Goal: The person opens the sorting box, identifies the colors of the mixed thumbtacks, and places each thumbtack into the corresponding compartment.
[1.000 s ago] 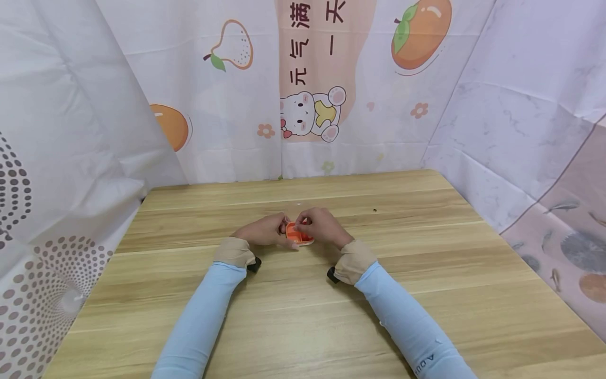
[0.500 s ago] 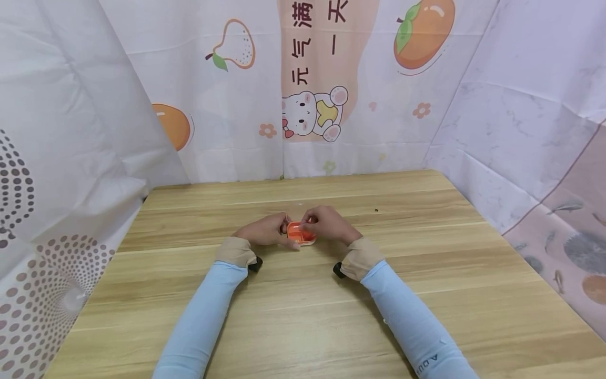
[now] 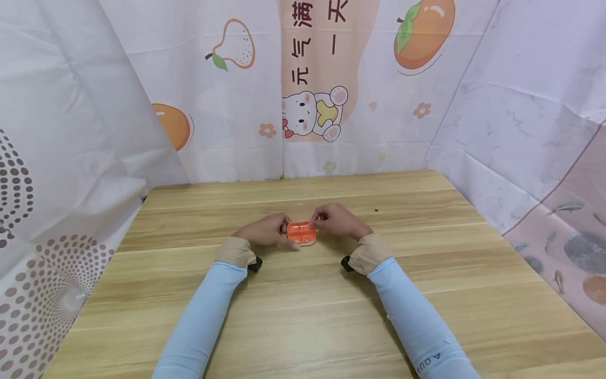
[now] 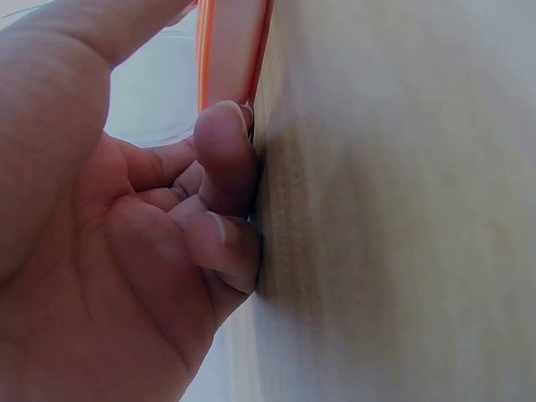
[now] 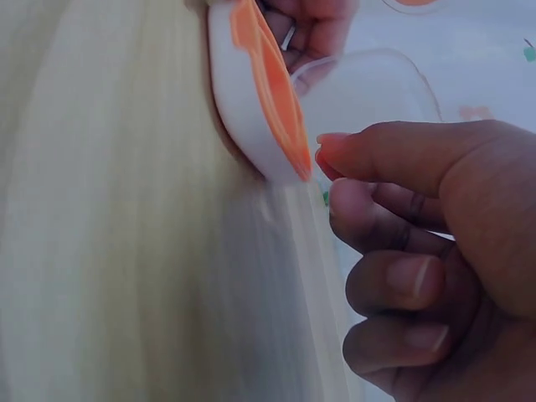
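A small pill box with an orange divided inside and a white outer shell sits on the table. Its clear lid stands open on the far side. Small pale spots show in the near compartments. My left hand grips the box from the left, thumb along the near edge and a finger by the lid; its other fingers curl low against the tabletop. At the box's right rim is my right hand, thumb and index tips together, other fingers curled. I cannot tell whether something tiny is between those tips.
The wood-grain table spreads out around both arms. Behind it hangs a printed curtain, with more cloth at both sides. A tiny dark speck lies on the table to the right of my hand.
My right hand has drawn back to the right, from over the pill box to its right rim, uncovering the compartments. The left hand keeps its grip on the box.
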Motion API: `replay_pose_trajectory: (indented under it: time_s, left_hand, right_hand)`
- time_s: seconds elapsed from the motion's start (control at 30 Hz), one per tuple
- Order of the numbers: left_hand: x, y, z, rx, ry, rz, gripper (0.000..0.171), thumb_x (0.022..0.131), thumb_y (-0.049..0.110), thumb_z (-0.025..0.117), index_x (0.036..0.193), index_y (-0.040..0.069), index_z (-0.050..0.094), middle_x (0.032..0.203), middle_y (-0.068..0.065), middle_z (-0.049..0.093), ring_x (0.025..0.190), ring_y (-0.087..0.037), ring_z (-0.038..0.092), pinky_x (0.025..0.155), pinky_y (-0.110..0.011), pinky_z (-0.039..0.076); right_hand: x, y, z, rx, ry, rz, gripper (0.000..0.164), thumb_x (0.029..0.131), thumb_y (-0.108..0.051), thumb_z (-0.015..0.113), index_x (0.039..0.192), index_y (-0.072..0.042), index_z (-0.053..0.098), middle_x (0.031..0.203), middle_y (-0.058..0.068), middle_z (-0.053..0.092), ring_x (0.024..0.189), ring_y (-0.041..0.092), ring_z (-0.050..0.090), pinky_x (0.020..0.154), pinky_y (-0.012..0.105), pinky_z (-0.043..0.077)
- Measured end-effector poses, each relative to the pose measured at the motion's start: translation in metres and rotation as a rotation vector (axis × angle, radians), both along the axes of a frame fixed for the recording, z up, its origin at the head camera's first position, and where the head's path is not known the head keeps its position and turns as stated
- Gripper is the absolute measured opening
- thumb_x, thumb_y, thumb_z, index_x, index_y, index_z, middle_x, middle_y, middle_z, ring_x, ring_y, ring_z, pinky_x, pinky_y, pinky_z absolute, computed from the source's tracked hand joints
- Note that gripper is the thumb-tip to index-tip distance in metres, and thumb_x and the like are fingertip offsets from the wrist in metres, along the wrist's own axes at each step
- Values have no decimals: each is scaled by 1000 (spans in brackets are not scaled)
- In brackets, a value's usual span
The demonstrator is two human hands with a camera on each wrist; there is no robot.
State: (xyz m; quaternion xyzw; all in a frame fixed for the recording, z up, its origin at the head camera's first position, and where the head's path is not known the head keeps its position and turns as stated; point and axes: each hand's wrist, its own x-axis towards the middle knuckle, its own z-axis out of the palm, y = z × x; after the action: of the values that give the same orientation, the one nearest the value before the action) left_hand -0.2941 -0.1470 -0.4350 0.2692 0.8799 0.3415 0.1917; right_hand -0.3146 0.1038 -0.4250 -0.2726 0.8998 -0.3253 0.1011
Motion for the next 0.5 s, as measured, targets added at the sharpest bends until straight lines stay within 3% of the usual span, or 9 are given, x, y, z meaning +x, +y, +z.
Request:
replay_pose_trajectory:
  time_s: [0.23, 0.5]
  left_hand:
    - [1, 1, 1, 16, 6, -7, 63, 73, 48, 82, 114, 10, 52, 97, -2, 61, 82, -15, 50, 71, -27, 44]
    - [2, 1, 2, 13, 20, -2, 63, 73, 47, 82, 114, 10, 52, 95, -4, 59, 81, -15, 49, 70, -28, 43]
  right_hand:
    - [-6, 14, -1, 7, 16, -46, 7, 92, -21, 64, 90, -17, 70, 83, -3, 65, 74, 15, 56, 64, 29, 45]
    - [-11, 30, -2, -41, -31, -105, 10, 94, -20, 63, 94, -13, 70, 82, 3, 66, 73, 18, 59, 64, 30, 46]
